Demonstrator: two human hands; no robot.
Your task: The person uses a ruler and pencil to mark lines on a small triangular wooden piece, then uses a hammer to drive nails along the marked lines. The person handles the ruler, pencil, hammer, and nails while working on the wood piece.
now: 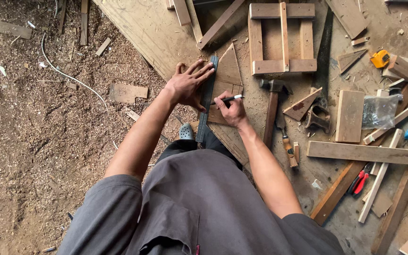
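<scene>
Head view: left hand [187, 85] lies flat, fingers spread, pressing a dark ruler [208, 101] onto a small wood piece [227, 73] with a pointed top, which sits on a big board [147, 33] on the floor. Right hand [230, 111] is closed around a pen [227, 98], tip just beside the ruler's right edge, on the wood piece. Hammer [271, 111] lies just right of that hand; wooden frame [282, 38] beyond it; yellow tape measure [380, 59] and scraps well apart to the right. Risks, as a judgement: the ruler is pinned only near its upper half, so pen pressure could pivot its lower end and skew the line; the small piece isn't clamped and could slide on sawdust.
</scene>
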